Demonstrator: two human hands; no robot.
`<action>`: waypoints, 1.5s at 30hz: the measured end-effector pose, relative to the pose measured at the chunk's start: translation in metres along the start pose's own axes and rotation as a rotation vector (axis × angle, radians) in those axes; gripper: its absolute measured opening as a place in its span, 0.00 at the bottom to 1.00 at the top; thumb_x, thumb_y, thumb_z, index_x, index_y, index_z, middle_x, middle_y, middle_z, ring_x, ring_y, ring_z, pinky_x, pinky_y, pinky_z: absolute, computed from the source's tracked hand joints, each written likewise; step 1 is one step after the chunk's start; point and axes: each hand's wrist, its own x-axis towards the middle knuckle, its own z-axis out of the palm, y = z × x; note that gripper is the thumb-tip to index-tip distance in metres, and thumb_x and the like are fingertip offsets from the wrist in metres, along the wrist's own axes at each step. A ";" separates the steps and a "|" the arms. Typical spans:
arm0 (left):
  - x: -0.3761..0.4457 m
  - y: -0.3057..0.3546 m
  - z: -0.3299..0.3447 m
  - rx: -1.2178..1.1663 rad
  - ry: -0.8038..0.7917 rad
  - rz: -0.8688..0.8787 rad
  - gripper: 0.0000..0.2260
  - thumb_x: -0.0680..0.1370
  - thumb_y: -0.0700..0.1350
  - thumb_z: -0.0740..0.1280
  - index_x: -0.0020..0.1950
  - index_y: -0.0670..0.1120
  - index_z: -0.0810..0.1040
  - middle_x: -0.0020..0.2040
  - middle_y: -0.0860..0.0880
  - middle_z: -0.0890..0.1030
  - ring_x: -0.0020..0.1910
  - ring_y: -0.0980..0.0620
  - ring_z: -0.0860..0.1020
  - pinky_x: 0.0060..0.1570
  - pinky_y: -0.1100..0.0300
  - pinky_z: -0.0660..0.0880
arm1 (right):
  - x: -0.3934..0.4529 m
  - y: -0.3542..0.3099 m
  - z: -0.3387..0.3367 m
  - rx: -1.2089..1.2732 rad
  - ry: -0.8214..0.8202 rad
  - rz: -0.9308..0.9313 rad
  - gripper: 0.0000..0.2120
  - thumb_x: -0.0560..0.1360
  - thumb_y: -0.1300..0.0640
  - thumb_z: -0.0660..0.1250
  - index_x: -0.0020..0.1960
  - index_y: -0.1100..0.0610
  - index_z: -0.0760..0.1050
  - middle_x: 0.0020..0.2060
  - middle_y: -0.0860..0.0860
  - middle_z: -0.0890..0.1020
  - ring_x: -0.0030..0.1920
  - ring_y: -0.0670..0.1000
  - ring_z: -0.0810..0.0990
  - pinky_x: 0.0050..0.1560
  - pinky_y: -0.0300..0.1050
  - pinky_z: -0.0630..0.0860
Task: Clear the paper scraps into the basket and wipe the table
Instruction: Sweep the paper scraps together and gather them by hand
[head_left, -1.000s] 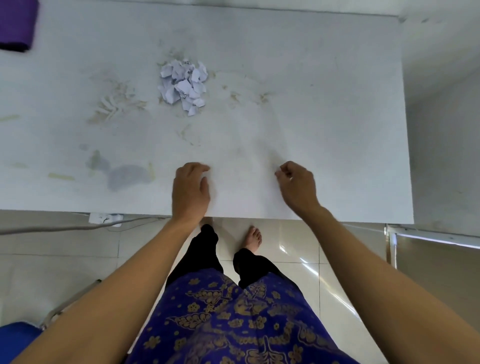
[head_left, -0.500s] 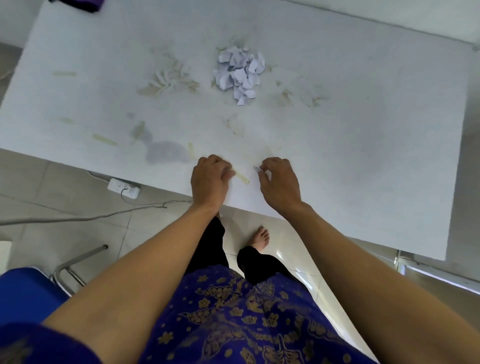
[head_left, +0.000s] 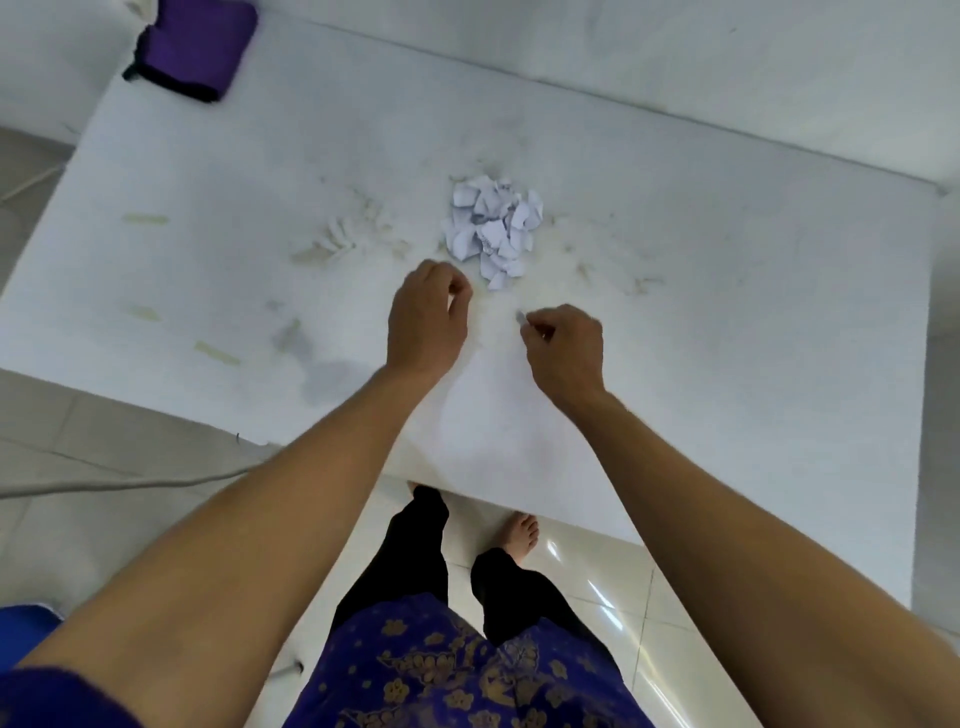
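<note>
From the head view, a heap of torn white paper scraps lies mid-way across the stained white table, just beyond both hands. The right hand pinches a small white paper scrap; the left hand has curled fingers, and I cannot tell whether it holds anything. A folded purple cloth sits at the table's far left corner.

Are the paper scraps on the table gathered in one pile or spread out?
Gathered: the paper scraps sit in one heap mid-table; the right hand pinches one stray bit.

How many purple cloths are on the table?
1. The purple cloth lies at the table's far left corner, far from the pile of paper scraps and both hands.
</note>
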 end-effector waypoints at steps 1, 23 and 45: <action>0.025 0.003 -0.002 -0.008 0.012 0.012 0.04 0.80 0.43 0.66 0.46 0.44 0.77 0.45 0.48 0.78 0.42 0.50 0.74 0.43 0.59 0.70 | 0.022 -0.010 -0.001 0.023 0.032 0.011 0.08 0.76 0.58 0.69 0.41 0.60 0.83 0.35 0.53 0.82 0.35 0.51 0.76 0.36 0.40 0.65; 0.095 -0.044 -0.033 -0.077 -0.160 -0.031 0.07 0.78 0.48 0.66 0.45 0.47 0.82 0.36 0.51 0.83 0.35 0.50 0.81 0.42 0.52 0.79 | 0.028 -0.060 0.057 0.028 0.155 -0.197 0.12 0.77 0.65 0.65 0.58 0.58 0.80 0.47 0.50 0.80 0.42 0.49 0.78 0.44 0.38 0.73; -0.096 -0.148 -0.076 0.319 -0.197 -0.104 0.21 0.75 0.42 0.66 0.68 0.41 0.73 0.74 0.40 0.69 0.73 0.40 0.67 0.71 0.47 0.63 | -0.040 -0.066 0.122 -0.340 -0.235 -0.363 0.05 0.74 0.63 0.69 0.44 0.57 0.83 0.44 0.48 0.80 0.47 0.54 0.76 0.38 0.47 0.74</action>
